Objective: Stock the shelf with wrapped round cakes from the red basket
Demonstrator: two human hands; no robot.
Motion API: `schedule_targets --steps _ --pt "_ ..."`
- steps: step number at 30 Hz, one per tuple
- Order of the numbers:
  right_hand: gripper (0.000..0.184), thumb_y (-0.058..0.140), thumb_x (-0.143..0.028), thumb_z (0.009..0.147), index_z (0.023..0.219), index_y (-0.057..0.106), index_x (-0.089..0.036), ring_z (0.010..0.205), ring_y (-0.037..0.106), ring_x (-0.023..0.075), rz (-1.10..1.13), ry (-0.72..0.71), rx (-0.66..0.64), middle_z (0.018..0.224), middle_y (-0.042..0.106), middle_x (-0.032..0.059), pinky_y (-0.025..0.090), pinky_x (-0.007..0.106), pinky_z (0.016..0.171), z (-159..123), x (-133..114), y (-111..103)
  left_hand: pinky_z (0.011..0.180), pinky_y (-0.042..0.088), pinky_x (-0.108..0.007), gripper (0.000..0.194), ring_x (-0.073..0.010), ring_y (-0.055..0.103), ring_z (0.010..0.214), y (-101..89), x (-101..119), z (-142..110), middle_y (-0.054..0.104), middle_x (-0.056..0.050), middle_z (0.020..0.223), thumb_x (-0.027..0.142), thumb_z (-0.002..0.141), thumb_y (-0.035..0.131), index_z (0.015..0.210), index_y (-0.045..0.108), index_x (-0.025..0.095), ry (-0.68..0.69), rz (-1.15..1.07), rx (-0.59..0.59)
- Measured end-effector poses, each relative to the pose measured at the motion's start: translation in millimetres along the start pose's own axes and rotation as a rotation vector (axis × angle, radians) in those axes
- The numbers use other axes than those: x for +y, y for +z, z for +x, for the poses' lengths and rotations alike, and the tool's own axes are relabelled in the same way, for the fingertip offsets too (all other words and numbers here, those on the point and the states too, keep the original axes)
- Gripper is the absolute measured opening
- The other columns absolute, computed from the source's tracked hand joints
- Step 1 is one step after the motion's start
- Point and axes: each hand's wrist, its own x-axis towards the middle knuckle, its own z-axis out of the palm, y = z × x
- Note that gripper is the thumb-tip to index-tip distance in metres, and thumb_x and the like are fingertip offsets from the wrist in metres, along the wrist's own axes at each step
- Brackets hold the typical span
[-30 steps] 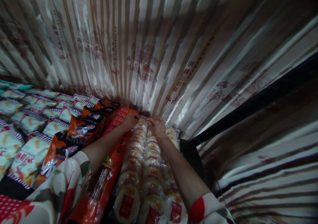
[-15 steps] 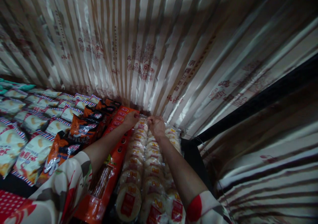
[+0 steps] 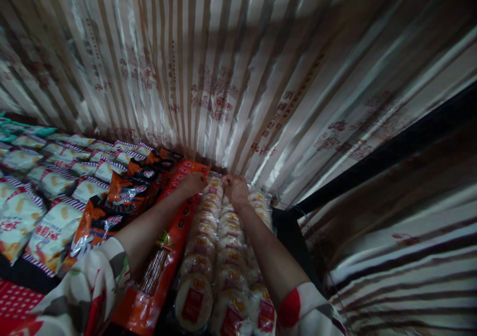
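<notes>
Rows of clear-wrapped round crackers point(image 3: 195, 298) with red and yellow labels run from the front to the far edge of the display. My left hand point(image 3: 193, 183) is closed at the far end of the left row, beside a long orange packet point(image 3: 173, 241). Just to its right, at the far end of the middle row, my right hand point(image 3: 236, 189) is curled with its fingertips pressed together. Both hands seem to be at the upper edge of the clear wrapping; what lies between the fingertips is too small and dark to make out.
Orange and black snack bags point(image 3: 128, 189) and several rows of white snack bags point(image 3: 55, 231) cover the left side. A striped, printed curtain point(image 3: 216, 77) hangs close behind. A dark bar point(image 3: 372, 162) slants across the right, and red dotted cloth point(image 3: 18, 298) shows lower left.
My left hand has shifted slightly left and down. The right hand stays almost in place. The view has moved a little, and the packages lie as before.
</notes>
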Motion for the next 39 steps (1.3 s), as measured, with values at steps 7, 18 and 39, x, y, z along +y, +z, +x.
schedule_targets --steps 7,18,39 --pt "0.018 0.051 -0.018 0.079 0.074 0.067 -0.021 0.075 0.057 0.0146 0.043 0.007 0.001 0.076 0.067 0.0012 0.034 0.028 0.086 1 2 1 0.06 0.043 -0.021 0.013 -0.0162 0.062 0.073 12.0 -4 6 0.069 -0.004 0.078 0.024 0.069 0.059 0.075 0.067 0.015 0.053 -0.05 -0.025" --pt "0.016 0.055 -0.02 0.08 0.088 0.068 -0.023 0.088 0.054 0.0173 0.155 0.012 0.062 0.086 0.068 0.001 0.037 0.03 0.087 -4 6 0 0.063 0.041 -0.022 0.01 -0.0135 0.058 0.071 26.5 -13 12 0.066 -0.003 0.077 0.012 0.071 0.054 0.077 0.063 0.014 0.081 -0.176 0.083" --pt "0.008 0.059 -0.02 0.077 0.076 0.067 -0.022 0.083 0.053 0.0165 0.163 -0.093 -0.025 0.076 0.065 0.0014 0.038 0.028 0.081 -21 5 -7 0.062 0.043 -0.022 0.008 -0.0124 0.056 0.068 33.4 -15 9 0.063 0.0 0.073 0.016 0.075 0.053 0.077 0.061 0.016 0.078 -0.294 0.189"
